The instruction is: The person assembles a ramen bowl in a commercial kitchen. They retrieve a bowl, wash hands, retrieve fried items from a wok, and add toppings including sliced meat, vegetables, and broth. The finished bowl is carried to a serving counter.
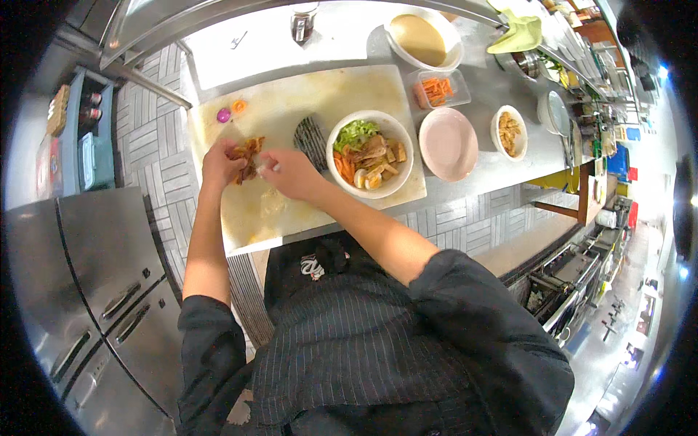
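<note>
Both my hands meet over the pale cutting board (291, 102). My left hand (218, 163) grips a brown piece of cooked meat (247, 154), and my right hand (285, 173) pinches the same piece from the right side. Just right of my right hand stands a white bowl (369, 154) filled with lettuce, carrot strips, sliced egg and brown slices. A dark cleaver-like blade (311, 138) lies on the board between my hands and the bowl.
A purple onion end (223, 115) and a carrot end (239, 106) lie at the board's far left. An empty pink plate (448, 144), a tub of carrot strips (438, 90), a small bowl of fried bits (509, 131) and a bowl of tan sauce (422, 40) stand on the steel counter.
</note>
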A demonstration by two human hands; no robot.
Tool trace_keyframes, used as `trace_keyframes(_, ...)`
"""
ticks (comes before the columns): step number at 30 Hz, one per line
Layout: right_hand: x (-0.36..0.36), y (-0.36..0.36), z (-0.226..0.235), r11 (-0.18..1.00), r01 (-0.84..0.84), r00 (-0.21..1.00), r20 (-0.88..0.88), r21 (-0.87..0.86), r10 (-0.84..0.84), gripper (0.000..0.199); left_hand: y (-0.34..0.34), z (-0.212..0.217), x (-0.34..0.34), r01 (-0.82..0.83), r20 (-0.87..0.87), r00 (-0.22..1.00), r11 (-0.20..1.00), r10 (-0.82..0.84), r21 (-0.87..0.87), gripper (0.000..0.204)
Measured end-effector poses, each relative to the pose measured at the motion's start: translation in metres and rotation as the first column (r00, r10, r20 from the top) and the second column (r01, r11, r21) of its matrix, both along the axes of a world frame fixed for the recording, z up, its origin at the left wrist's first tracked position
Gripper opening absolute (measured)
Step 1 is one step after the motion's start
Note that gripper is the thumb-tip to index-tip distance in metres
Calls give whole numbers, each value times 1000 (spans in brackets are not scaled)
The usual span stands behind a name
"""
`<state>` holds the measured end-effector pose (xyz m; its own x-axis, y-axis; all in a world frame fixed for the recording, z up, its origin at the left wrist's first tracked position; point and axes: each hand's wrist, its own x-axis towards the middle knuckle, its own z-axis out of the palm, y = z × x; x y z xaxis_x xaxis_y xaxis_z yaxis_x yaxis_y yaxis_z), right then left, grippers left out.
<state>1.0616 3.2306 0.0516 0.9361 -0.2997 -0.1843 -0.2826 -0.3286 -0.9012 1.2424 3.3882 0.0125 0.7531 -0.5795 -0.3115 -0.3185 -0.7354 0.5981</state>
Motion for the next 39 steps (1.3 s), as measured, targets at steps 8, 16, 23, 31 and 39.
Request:
trace_keyframes(8,-174,-174,49,813,558,827,-191,166,-529,25,-58,31,-13,-160,88,976,930,199,-332,37)
trace_keyframes(16,-194,-408,59,683,723,691,-114,104,-714,22,-267,35,-27,-68,-298,951,886,-82,-459,34)
trace_keyframes(23,-138,-582,-15,810,572,764,-274,-130,-584,26,-468,8,-27,-113,-389,921,935,-29,-337,27)
trace_keyframes(31,-121,-626,-61,908,379,921,-167,179,-352,26,-515,-26,-37,-153,-209,975,922,81,-355,26)
trace_keyframes(39,-120,-609,-45,906,406,913,-24,118,-407,27,-482,-3,-51,-164,-191,979,843,74,-513,22)
